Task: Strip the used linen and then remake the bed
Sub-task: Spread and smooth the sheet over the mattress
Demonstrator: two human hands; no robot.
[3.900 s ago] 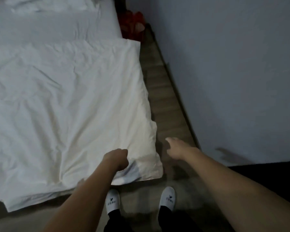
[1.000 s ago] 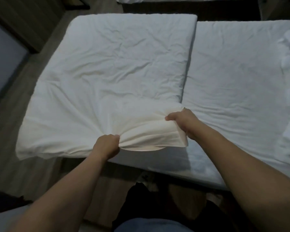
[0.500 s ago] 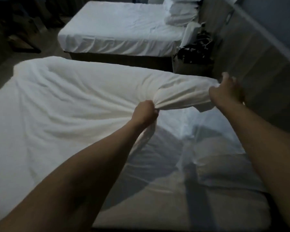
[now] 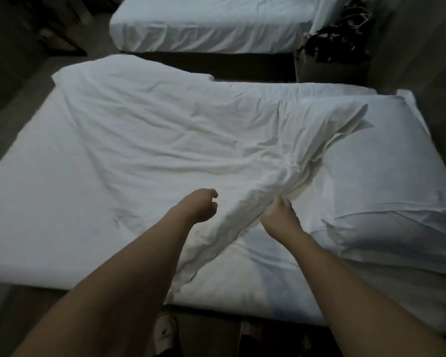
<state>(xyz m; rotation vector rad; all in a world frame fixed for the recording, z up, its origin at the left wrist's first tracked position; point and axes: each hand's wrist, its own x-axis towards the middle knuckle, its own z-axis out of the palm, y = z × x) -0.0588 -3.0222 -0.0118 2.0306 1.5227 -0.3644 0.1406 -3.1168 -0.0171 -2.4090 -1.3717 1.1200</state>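
My view: dim room. Rumpled white duvet [image 4: 144, 140] covers left and middle of near white-sheeted bed [image 4: 255, 287], bunched ridge running down toward near edge. My left hand [image 4: 202, 206] hovers over duvet just left of ridge, fingers loosely curled, holding nothing. My right hand [image 4: 282, 217] just right of ridge, fingertips touching bunched fabric; can't tell if gripping. Plump white pillow [image 4: 376, 176] right of duvet, duvet corner lying across it. Second white-sheeted bed [image 4: 211, 24] beyond duvet. Dark tangled heap [image 4: 335, 42] beyond pillow.
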